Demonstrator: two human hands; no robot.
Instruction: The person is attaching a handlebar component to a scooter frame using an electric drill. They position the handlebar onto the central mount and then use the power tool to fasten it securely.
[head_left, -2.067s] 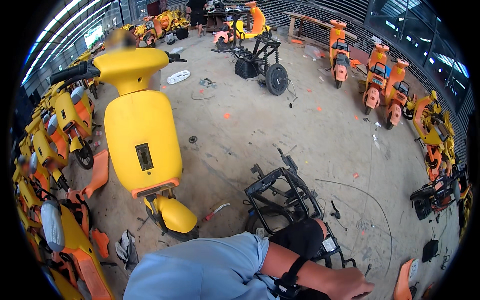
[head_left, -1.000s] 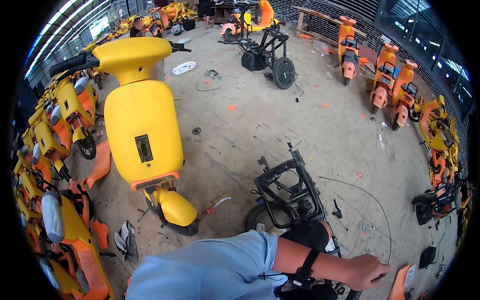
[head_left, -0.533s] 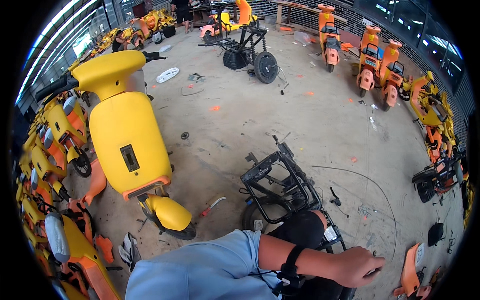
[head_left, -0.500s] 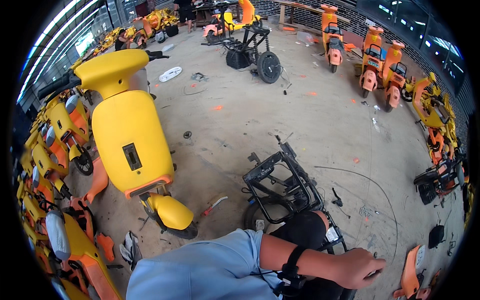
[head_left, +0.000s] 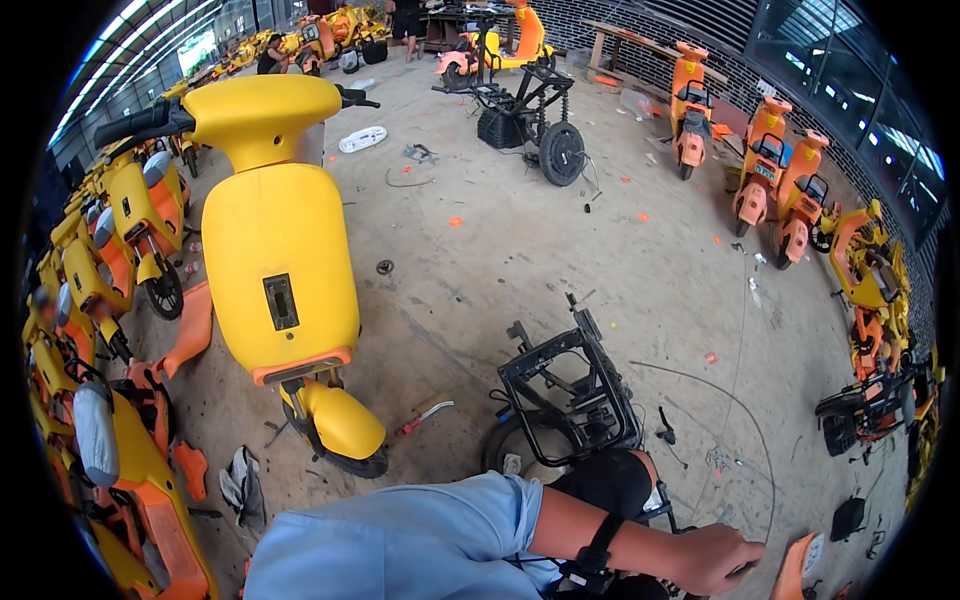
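Observation:
My left hand [head_left: 715,558] is at the lower right, its arm in a light blue sleeve [head_left: 400,540] reaching across from the lower left. Its fingers are curled closed; whatever may be in them is hidden. A black strap with a small device [head_left: 590,560] circles the forearm. Beyond my black-clad knee [head_left: 612,485], a stripped black scooter frame [head_left: 575,390] rests on the floor with a wheel [head_left: 520,440] beside it. The hand is nearest the frame's near right end, where the arm and knee hide part of it. My right hand is out of view.
A yellow scooter [head_left: 280,270] stands at left, with rows of yellow and orange scooters behind it. A brake lever [head_left: 668,430], a long thin cable [head_left: 745,410] and an orange panel [head_left: 795,568] lie at right. Another stripped frame [head_left: 520,110] stands farther off; people are at the back.
The view has tilted, so the far scene sits lower and further right. My left fist has shifted slightly down and left in the picture and stays closed.

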